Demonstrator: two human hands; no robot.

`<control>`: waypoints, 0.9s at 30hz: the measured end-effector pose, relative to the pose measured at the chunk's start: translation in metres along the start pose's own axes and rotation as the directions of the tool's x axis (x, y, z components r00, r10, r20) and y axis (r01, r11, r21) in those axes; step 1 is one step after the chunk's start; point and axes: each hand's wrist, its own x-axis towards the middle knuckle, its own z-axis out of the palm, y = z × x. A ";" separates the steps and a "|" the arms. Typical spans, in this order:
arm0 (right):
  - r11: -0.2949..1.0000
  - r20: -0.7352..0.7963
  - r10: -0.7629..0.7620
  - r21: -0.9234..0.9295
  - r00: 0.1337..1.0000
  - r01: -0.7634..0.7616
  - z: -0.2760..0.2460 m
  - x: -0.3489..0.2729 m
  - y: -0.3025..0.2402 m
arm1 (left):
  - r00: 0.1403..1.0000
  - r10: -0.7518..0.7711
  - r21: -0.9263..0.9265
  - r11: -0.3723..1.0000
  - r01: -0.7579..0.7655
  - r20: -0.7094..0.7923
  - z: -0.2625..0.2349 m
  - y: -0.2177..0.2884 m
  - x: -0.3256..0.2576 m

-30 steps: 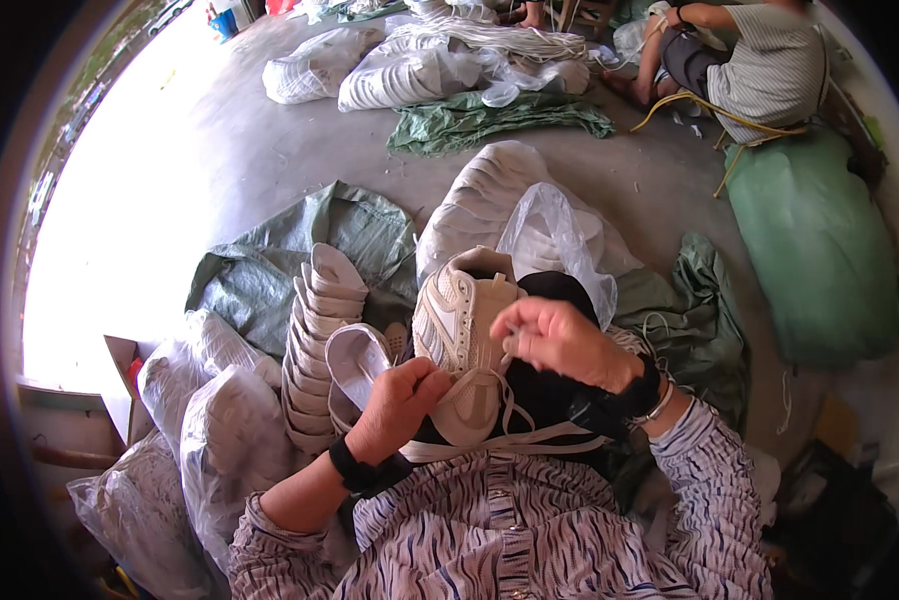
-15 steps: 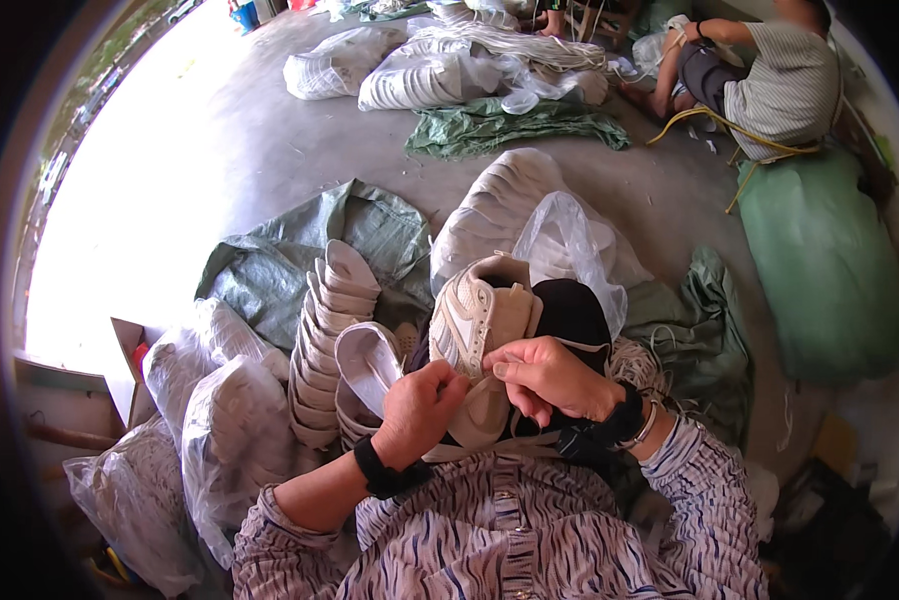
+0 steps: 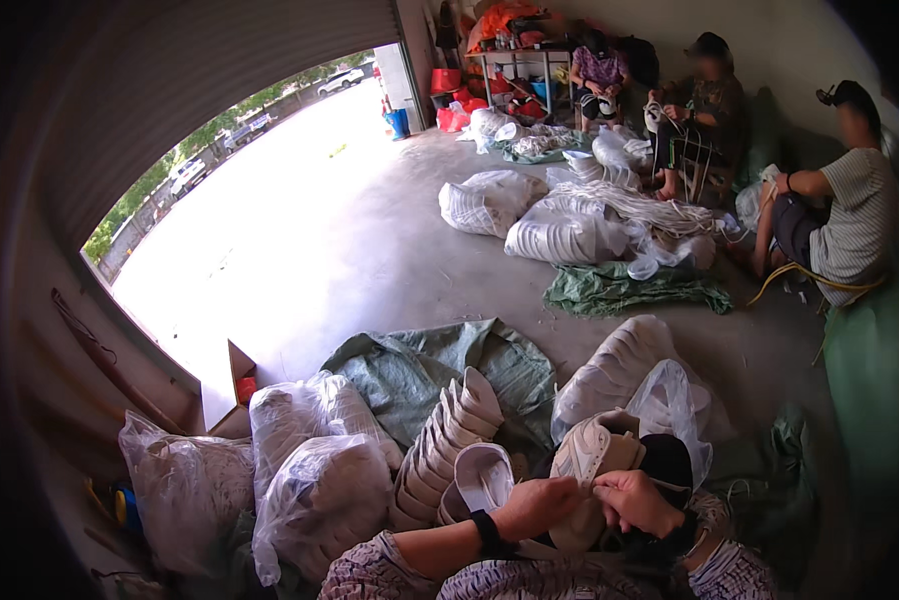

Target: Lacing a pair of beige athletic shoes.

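Note:
A beige and white sneaker upper (image 3: 589,455) stands in front of me, toe toward me, its row of eyelets showing. At its front, my left hand (image 3: 537,507) and my right hand (image 3: 637,502) are closed in pinches, close together. A thin pale shoelace seems to run between the fingertips, though it is mostly hidden. Dark fabric (image 3: 666,460) lies right behind and beside the upper. Left of it sits another pale upper with a white lining (image 3: 484,475), next to a leaning stack of nested uppers (image 3: 447,445).
Plastic bags of uppers (image 3: 324,500) crowd my left. Beyond my hands are a green woven sack (image 3: 409,375) and a bagged row of uppers (image 3: 619,365). Further off lie more bags (image 3: 569,235) and pale lace bundles (image 3: 649,208). Several people sit working; one in a striped shirt (image 3: 854,215) is at right.
My view has tilted up and turned left, so the hands and upper appear lower and further right. The doorway and more people have come into view. Both hands keep pinching at the upper.

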 end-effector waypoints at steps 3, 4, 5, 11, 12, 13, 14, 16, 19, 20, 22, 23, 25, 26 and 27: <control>0.990 -0.041 -0.085 -0.113 0.996 0.080 0.011 -0.002 -0.004 | 0.996 0.054 0.172 0.983 -0.065 0.067 -0.006 0.005 0.010; 0.990 -0.043 -0.088 -0.116 0.995 0.083 0.014 -0.001 0.001 | 0.980 0.045 0.324 0.940 -0.106 0.192 -0.014 0.005 0.017; 0.944 -0.077 -0.246 -0.244 0.966 0.221 0.015 0.002 0.008 | 0.982 0.053 0.330 0.937 -0.112 0.182 -0.016 0.002 0.018; 0.720 -0.091 -0.428 -0.636 0.899 0.278 0.018 0.002 0.026 | 0.906 0.305 0.350 0.848 -0.398 0.292 -0.038 0.022 0.037; 0.685 -0.074 -0.427 -0.677 0.901 0.269 0.018 0.003 0.027 | 0.890 0.271 0.345 0.849 -0.400 0.366 -0.037 0.020 0.042; 0.647 -0.057 -0.426 -0.717 0.903 0.260 0.018 0.003 0.027 | 0.893 0.269 0.346 0.850 -0.396 0.361 -0.038 0.019 0.045; 0.644 -0.057 -0.427 -0.720 0.902 0.259 0.018 0.003 0.026 | 0.869 0.296 0.421 0.783 -0.458 0.396 -0.037 0.018 0.050; 0.555 -0.029 -0.382 -0.806 0.924 0.204 0.019 0.002 0.024 | 0.843 0.319 0.536 0.660 -0.526 0.434 -0.035 0.017 0.054; 0.225 0.085 -0.556 -0.942 0.827 0.249 0.019 -0.005 0.029 | 0.833 0.268 0.541 0.656 -0.526 0.484 -0.033 0.018 0.058; 0.219 0.079 -0.558 -0.946 0.826 0.238 0.014 -0.006 0.036 | 0.808 0.240 0.495 0.686 -0.533 0.538 -0.035 0.022 0.060; 0.186 0.100 -0.666 -0.938 0.739 0.294 0.006 -0.001 0.050 | 0.810 0.416 0.413 0.708 -0.573 0.413 -0.045 0.022 0.047; 0.182 0.101 -0.665 -0.939 0.740 0.292 0.004 0.001 0.052 | 0.824 0.427 0.370 0.745 -0.554 0.372 -0.045 0.023 0.044; 0.154 0.142 -0.541 -0.952 0.829 0.263 0.002 0.004 0.053 | 0.828 0.429 0.408 0.726 -0.554 0.360 -0.043 0.021 0.045; 0.154 0.145 -0.539 -0.951 0.830 0.267 0.004 0.002 0.044 | 0.836 0.421 0.445 0.710 -0.545 0.353 -0.041 0.019 0.044; 0.274 0.111 -0.453 -0.927 0.885 0.256 0.008 0.001 0.024 | 0.837 0.419 0.446 0.711 -0.544 0.352 -0.040 0.015 0.043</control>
